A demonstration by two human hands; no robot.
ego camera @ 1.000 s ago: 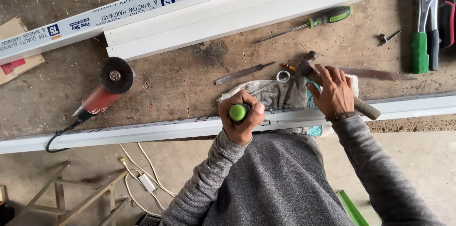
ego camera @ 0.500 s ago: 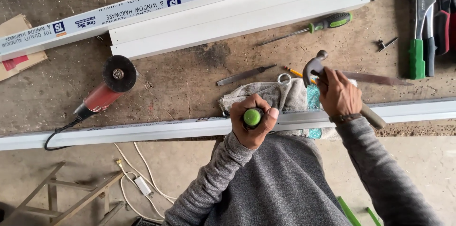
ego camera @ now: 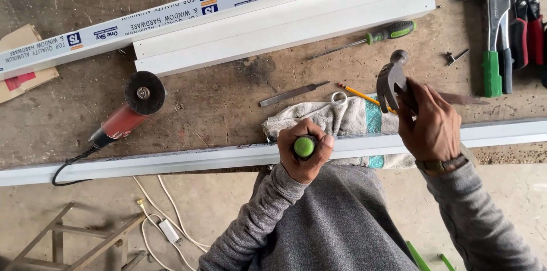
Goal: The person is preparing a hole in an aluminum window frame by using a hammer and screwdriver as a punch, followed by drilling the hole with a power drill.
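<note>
My left hand (ego camera: 305, 154) is closed around a green-capped tool handle (ego camera: 304, 146), held upright against a long white aluminium profile (ego camera: 171, 160) that lies across the workbench front. My right hand (ego camera: 430, 126) grips a claw hammer (ego camera: 391, 80) just below its head, raised over the profile to the right of the left hand. A grey-and-teal towel (ego camera: 347, 120) lies under the profile between both hands. The tip of the upright tool is hidden by my left hand.
A red angle grinder (ego camera: 128, 114) with its cord lies at the left. Behind the towel are a flat file (ego camera: 293, 93), a pencil (ego camera: 359, 93) and a small ring (ego camera: 338, 98). White profiles (ego camera: 285, 23), a green screwdriver (ego camera: 376, 37) and a rivet tool (ego camera: 494, 32) lie further back.
My right hand has lifted the hammer up and to the right, away from the tool handle. My left hand keeps the upright tool on the profile.
</note>
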